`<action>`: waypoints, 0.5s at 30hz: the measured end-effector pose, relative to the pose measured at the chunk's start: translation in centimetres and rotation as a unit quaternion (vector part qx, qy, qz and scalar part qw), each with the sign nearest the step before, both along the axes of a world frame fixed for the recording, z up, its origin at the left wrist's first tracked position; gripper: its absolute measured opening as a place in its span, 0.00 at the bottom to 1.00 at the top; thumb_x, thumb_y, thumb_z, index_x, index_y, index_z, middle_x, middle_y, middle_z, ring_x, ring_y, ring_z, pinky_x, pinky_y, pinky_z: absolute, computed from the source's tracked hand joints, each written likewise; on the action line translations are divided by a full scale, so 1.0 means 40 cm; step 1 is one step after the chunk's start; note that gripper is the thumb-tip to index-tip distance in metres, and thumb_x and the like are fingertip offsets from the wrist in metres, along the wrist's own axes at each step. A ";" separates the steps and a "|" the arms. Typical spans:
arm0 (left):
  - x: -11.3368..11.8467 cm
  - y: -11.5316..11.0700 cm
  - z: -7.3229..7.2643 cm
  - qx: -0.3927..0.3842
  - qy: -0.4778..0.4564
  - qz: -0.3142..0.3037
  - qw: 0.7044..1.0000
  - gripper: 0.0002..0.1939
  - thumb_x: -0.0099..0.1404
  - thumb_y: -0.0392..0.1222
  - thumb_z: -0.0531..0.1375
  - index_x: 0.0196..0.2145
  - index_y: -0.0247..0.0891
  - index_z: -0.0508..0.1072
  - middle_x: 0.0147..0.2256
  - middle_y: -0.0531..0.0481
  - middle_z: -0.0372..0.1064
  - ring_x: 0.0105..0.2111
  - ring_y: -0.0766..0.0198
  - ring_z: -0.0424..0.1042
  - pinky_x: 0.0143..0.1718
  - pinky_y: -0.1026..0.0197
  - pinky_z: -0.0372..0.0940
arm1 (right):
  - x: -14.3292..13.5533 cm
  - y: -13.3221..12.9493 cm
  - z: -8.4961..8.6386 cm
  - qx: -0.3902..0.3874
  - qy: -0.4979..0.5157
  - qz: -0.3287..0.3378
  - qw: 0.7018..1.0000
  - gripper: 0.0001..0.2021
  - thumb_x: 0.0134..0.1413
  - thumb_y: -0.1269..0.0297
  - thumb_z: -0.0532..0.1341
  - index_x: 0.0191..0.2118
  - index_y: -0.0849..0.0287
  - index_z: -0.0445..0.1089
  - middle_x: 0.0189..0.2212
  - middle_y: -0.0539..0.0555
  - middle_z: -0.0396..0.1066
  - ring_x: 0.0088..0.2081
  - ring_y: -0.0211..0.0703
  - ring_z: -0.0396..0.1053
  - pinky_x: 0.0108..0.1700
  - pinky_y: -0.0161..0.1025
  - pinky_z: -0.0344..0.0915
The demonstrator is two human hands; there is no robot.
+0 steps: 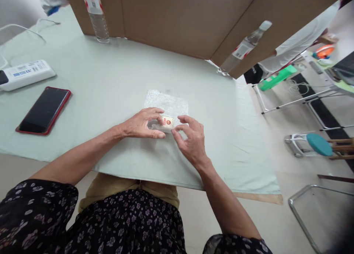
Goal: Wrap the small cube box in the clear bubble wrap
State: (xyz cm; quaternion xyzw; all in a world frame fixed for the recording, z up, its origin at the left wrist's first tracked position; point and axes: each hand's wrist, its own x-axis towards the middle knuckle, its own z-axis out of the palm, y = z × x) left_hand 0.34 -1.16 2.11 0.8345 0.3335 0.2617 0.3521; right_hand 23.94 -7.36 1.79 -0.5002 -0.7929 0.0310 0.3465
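Note:
A clear bubble-wrap sheet (168, 103) lies flat on the pale green tablecloth (110, 84). On its near edge sits a small cream box with a red label (167, 122). My left hand (143, 123) pinches the box's left end and a fold of the wrap between thumb and fingers. My right hand (190, 138) is at the box's right end, its thumb and index fingertips touching the box, the other fingers spread. Part of the box is hidden under my left fingers.
A red-cased phone (44, 110) and a white power strip (24, 74) lie at the left. Two plastic water bottles (95, 12) (243, 47) stand against a brown cardboard wall (177, 18) at the back. Metal chair frames and a teal stool (319, 144) stand on the floor at right.

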 end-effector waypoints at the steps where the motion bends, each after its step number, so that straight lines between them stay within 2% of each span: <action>1: 0.005 -0.003 -0.003 0.004 0.004 0.006 1.000 0.27 0.55 0.63 0.68 0.41 0.38 0.78 0.61 0.35 0.68 0.62 0.41 0.66 0.63 0.39 0.60 | 0.003 0.019 0.000 -0.032 0.029 0.001 0.999 0.03 0.61 0.64 0.63 0.35 0.54 0.72 0.53 0.58 0.75 0.51 0.51 0.74 0.54 0.51 0.64; 3: 0.018 -0.010 -0.011 0.010 -0.003 0.028 1.000 0.22 0.57 0.59 0.68 0.39 0.38 0.78 0.59 0.36 0.71 0.60 0.44 0.69 0.62 0.41 0.63 | 0.006 0.055 -0.008 -0.101 0.105 0.014 0.989 0.05 0.60 0.61 0.63 0.34 0.54 0.71 0.51 0.57 0.76 0.51 0.51 0.74 0.55 0.51 0.65; 5: 0.033 -0.016 -0.018 0.003 -0.032 0.052 0.998 0.14 0.62 0.52 0.64 0.35 0.39 0.77 0.55 0.39 0.74 0.57 0.49 0.72 0.58 0.46 0.66 | 0.001 0.080 -0.024 -0.168 0.191 0.029 0.967 0.07 0.59 0.58 0.64 0.33 0.54 0.71 0.48 0.56 0.77 0.50 0.50 0.75 0.55 0.49 0.67; 8: 0.048 -0.020 -0.023 -0.041 -0.087 0.099 0.990 0.11 0.64 0.48 0.62 0.30 0.39 0.74 0.50 0.42 0.78 0.51 0.55 0.76 0.53 0.52 0.69 | -0.014 0.091 -0.045 -0.235 0.297 0.032 0.925 0.10 0.57 0.55 0.65 0.32 0.55 0.70 0.44 0.55 0.79 0.46 0.48 0.76 0.51 0.47 0.69; 11: 0.053 -0.018 -0.022 -0.082 -0.115 0.131 0.981 0.12 0.62 0.48 0.62 0.27 0.38 0.72 0.45 0.44 0.79 0.46 0.56 0.77 0.49 0.55 0.69 | -0.028 0.083 -0.054 -0.246 0.339 0.021 0.908 0.11 0.56 0.54 0.66 0.32 0.55 0.71 0.41 0.54 0.80 0.43 0.46 0.76 0.49 0.46 0.70; 15: 0.053 -0.019 -0.018 -0.109 -0.123 0.140 0.976 0.11 0.60 0.47 0.63 0.26 0.38 0.72 0.41 0.45 0.79 0.43 0.58 0.76 0.45 0.57 0.69 | -0.037 0.073 -0.058 -0.219 0.332 0.006 0.918 0.09 0.56 0.56 0.66 0.32 0.55 0.71 0.38 0.53 0.80 0.42 0.46 0.76 0.50 0.45 0.70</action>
